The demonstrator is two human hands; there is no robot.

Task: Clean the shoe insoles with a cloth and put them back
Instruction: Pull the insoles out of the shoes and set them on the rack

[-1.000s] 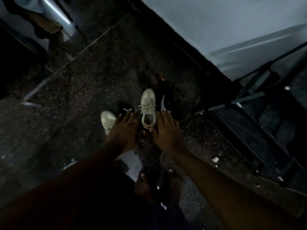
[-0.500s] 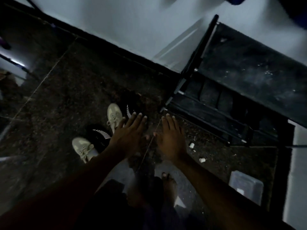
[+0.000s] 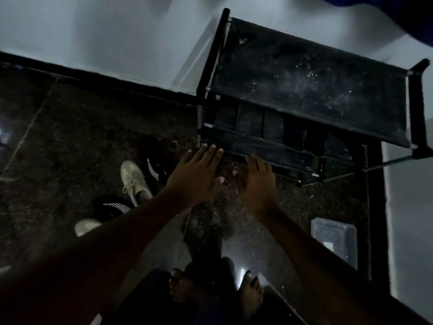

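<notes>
A pale sneaker (image 3: 134, 180) lies on the dark floor (image 3: 70, 137) at nine o'clock of the left hand (image 3: 196, 177). A second sneaker (image 3: 86, 226) is at eight, with black striped shoes (image 3: 154, 170) mixed in. The insoles are presumably inside, but it is too dim to tell. Both hands hover flat, fingers (image 3: 212, 156) straight, holding nothing. The right hand (image 3: 257, 181) reaches toward the shoe rack (image 3: 316, 85) at one o'clock. No cloth shows (a plastic box (image 3: 335, 238) sits at five). In this gloom the hands could grab mismatched shoes — or knock knuckles on the rack rail.

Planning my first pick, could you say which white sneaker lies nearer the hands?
The white laced sneaker beside the left hand; the other white sneaker lies farther back, half hidden by the forearm.
</notes>
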